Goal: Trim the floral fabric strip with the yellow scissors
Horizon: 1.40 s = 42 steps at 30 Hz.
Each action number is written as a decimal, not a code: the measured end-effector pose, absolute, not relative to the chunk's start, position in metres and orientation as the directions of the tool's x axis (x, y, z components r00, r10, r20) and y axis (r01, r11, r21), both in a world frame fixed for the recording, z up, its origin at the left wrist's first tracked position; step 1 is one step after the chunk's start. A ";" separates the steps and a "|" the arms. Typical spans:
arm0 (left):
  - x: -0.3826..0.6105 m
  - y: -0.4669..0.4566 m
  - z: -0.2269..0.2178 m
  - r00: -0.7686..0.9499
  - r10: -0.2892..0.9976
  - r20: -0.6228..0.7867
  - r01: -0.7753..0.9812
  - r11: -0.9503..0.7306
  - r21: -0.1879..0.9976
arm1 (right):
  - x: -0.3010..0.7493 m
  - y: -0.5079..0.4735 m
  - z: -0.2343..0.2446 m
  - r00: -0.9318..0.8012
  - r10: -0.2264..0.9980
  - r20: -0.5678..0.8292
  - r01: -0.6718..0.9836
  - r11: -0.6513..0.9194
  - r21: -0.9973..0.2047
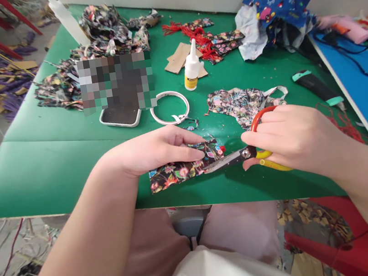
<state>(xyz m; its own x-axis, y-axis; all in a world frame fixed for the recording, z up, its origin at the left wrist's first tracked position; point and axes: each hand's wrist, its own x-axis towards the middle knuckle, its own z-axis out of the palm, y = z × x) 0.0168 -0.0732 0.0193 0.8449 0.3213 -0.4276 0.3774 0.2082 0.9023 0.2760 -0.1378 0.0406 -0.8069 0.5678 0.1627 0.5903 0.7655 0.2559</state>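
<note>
My left hand pinches a piece of black floral fabric near the front edge of the green table. In my right hand is a pair of scissors with red and yellow handles. Their blades point left and meet the right part of the fabric; I cannot tell whether they are fully closed. Just beyond my hands lies a crumpled floral fabric piece with a pale strip at its right end. A white ring-shaped roll sits behind my left hand.
Behind stands a white glue bottle beside brown card pieces and red-tasselled floral strips. A phone and a floral fabric heap are at left. To the right lie a black-and-teal cutter and a blue board.
</note>
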 end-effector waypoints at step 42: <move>0.019 -0.074 0.022 0.849 0.328 -0.414 0.376 0.176 0.910 | 0.267 -0.145 0.038 -0.786 0.592 0.178 0.617 0.742 0.260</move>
<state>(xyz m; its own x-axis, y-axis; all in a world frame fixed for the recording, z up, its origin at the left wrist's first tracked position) 0.0194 -0.0741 0.0224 0.8491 0.3277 -0.4142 0.3761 0.1755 0.9098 0.2668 -0.1450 0.0378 -0.7863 0.5917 0.1776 0.6174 0.7423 0.2602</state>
